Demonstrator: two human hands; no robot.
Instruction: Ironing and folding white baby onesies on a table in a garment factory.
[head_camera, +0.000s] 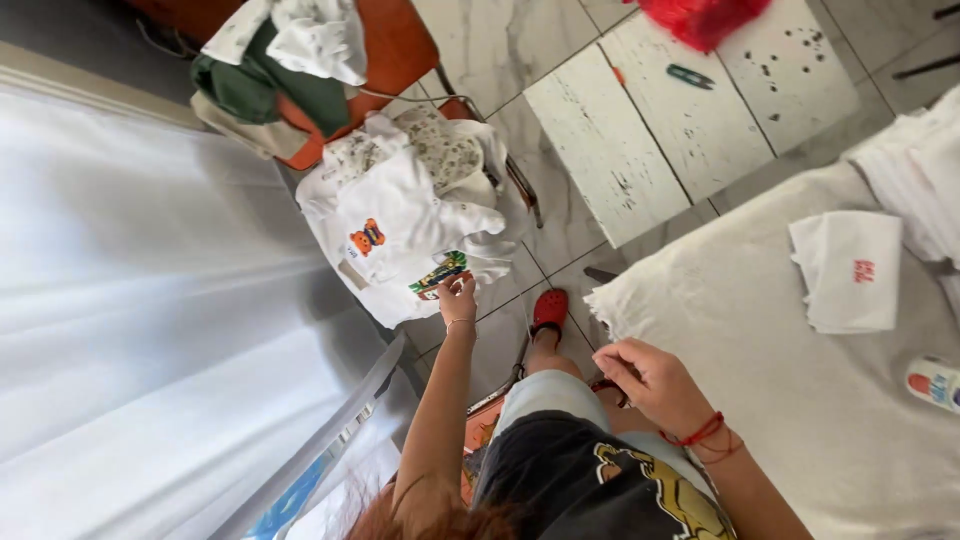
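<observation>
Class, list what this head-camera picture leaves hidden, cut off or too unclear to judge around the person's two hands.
Head view:
- Left hand on the pile of white printed baby clothes: its grip is hidden by the hand's own back.
- Right hand at the white padded cloth's edge: curled fingers hide whether it holds anything.
- Red fabric bundle: cut off by the top edge.
- Small white bottle: cut off by the right edge.

Soft white cotton garments (400, 220); glossy marble floor tiles (500, 40); chipped painted-wood table (640, 150).
</observation>
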